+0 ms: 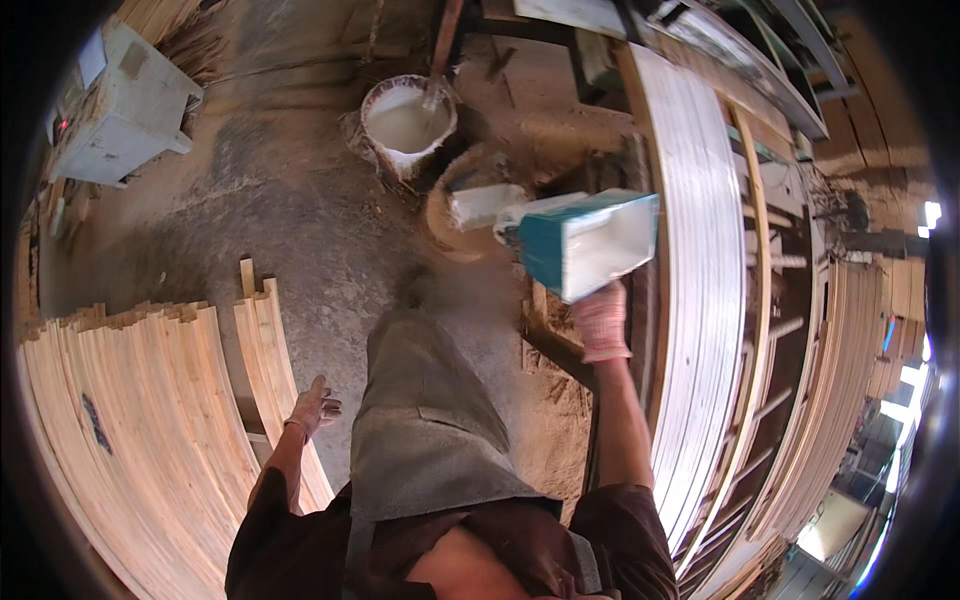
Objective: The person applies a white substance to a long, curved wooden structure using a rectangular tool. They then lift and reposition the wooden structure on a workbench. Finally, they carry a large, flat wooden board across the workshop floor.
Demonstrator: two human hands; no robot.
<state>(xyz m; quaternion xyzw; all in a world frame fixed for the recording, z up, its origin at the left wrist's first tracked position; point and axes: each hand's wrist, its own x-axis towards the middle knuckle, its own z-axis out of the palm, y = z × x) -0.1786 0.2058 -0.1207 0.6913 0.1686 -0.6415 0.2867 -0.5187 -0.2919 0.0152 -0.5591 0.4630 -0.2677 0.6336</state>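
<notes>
One teal container (543,255) | beyond right grip (602,322), which pinches it | left grip (314,408) spread

Open room lay over the floor (285,225) between the left hand (315,408) and the white-filled bucket (402,168); the teal box-shaped container (545,258), blurred, seemed to block the left edge of the white boards (700,250).

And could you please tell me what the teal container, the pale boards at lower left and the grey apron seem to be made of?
Teal container: probably smooth plastic, going by its even colour and thin walls, though blurred.
Pale boards: unpainted wood, shown by streaky grain and yellowish tone.
Grey apron: likely matt fabric, judging by its soft creases.
</notes>
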